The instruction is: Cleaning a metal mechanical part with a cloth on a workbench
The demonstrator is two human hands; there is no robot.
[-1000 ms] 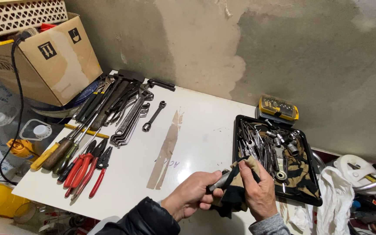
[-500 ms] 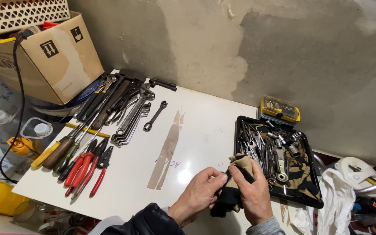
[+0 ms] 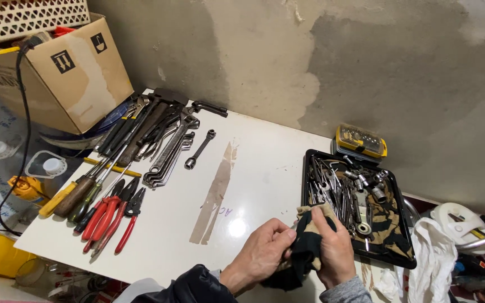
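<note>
Still midway: both hands, left hand [image 3: 262, 255] and right hand [image 3: 332, 252], clench a dark rag [image 3: 304, 252] at lower centre. Cleaned tools [image 3: 136, 151] lie upper left; the tray [image 3: 405, 261] right remains full

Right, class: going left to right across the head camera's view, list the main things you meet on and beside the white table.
Cardboard box → red-handled pliers → row of wrenches → strip of brown tape → left hand → dark cloth → right hand → black tray of sockets → white rag.

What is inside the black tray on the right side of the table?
The black tray holds a heap of metal sockets and small wrenches lying on a camouflage cloth. The cloth and the pile cover the tray's bottom, so anything beneath them cannot be seen.
</note>
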